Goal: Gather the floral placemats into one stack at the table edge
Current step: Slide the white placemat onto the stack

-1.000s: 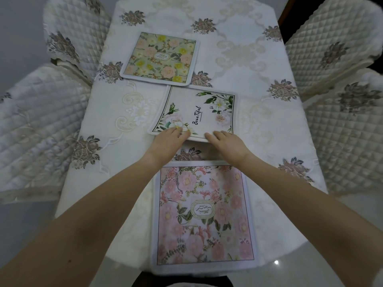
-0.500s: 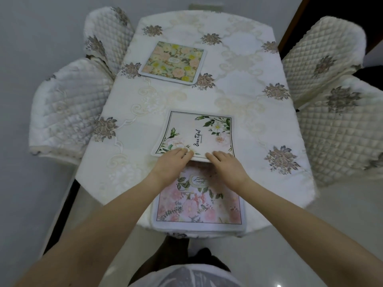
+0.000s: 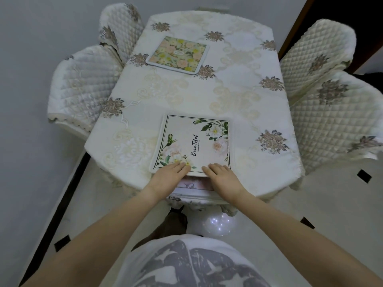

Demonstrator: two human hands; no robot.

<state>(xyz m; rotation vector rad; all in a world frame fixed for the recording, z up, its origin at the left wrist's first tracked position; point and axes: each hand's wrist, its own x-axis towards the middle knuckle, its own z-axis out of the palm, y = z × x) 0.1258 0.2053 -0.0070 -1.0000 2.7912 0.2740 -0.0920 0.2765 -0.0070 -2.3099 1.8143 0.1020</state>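
A white placemat (image 3: 199, 141) with green leaves and the word "Beautiful" lies at the table's near edge. It covers most of a pink floral placemat (image 3: 193, 185), of which only a thin strip shows between my wrists. My left hand (image 3: 169, 177) and my right hand (image 3: 222, 177) rest flat on the white mat's near edge, fingers pressed on it. A green and yellow floral placemat (image 3: 178, 54) lies alone at the far left of the table.
The table (image 3: 248, 100) wears a cream embroidered cloth. Quilted chairs stand on the left (image 3: 83, 83) and on the right (image 3: 331, 83). A wall runs along the left, and pale tiled floor (image 3: 331, 204) lies around me.
Both hands have slid the white placemat toward me, over the pink one, until it covers nearly all of it. The view has pulled back from the table.
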